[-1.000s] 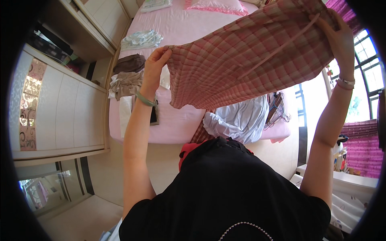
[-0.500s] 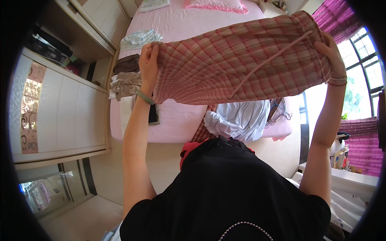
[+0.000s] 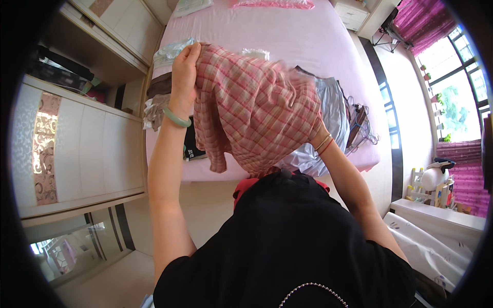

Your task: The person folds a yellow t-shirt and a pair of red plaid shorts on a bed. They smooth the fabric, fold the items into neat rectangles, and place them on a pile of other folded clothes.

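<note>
A pink and brown plaid garment point(image 3: 257, 108) hangs bunched between my two hands over the near part of the bed; its exact cut I cannot make out. My left hand point(image 3: 184, 77), with a pale green bangle at the wrist, is closed in a pinch on its upper left corner. Lower and to the right, my right hand point(image 3: 316, 132) is at the cloth's edge, its fingers hidden behind or within the folds. The far right part of the garment is blurred by motion. A loose flap dangles on the left.
The bed point(image 3: 277, 33) has a pink sheet. On it lie light blue-grey cloth point(image 3: 334, 102), a tangle of hangers point(image 3: 361, 128), folded clothes point(image 3: 155, 110) at the left and a pink pillow point(image 3: 272, 4). A wardrobe point(image 3: 92, 149) stands left, a window point(image 3: 454, 105) right.
The garment was stretched wide between both hands and is now gathered and hanging. My right hand has come down and inward to the left, while my left hand stays near its place.
</note>
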### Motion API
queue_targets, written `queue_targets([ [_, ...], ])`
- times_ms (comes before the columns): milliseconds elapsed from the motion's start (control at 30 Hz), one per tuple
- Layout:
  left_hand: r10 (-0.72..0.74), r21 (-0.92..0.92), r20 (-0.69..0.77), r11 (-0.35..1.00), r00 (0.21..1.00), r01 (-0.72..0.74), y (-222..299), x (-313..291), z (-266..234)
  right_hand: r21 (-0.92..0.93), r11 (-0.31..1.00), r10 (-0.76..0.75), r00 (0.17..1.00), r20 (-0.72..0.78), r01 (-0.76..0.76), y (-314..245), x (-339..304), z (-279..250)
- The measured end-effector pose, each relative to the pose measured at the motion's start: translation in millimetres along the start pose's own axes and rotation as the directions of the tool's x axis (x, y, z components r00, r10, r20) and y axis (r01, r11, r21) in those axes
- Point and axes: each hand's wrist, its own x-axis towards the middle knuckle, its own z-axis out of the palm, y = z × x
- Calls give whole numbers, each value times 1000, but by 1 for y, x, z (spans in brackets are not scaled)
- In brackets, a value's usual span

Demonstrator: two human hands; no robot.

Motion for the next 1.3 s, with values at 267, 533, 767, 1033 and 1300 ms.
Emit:
queue_targets([
  [267,100,197,-218,979,971,-56,-14,-9,-44,46,993,-119,969,216,112,-39,-30,-7],
  [533,88,149,-262,988,961,-50,-13,-13,-41,-551,817,-251,965,-73,171,-41,-43,21],
  [767,186,342,-244,935,952,-95,-15,-7,-65,-715,528,-580,809,90,458,-68,-53,57],
  [1033,75,204,-96,977,992,-54,-3,-4,-41,-871,88,-701,652,291,483,-106,-78,90],
  [1300,-58,282,-68,957,996,75,-63,-33,-35,-882,292,-577,803,147,371,-97,-80,52],
])
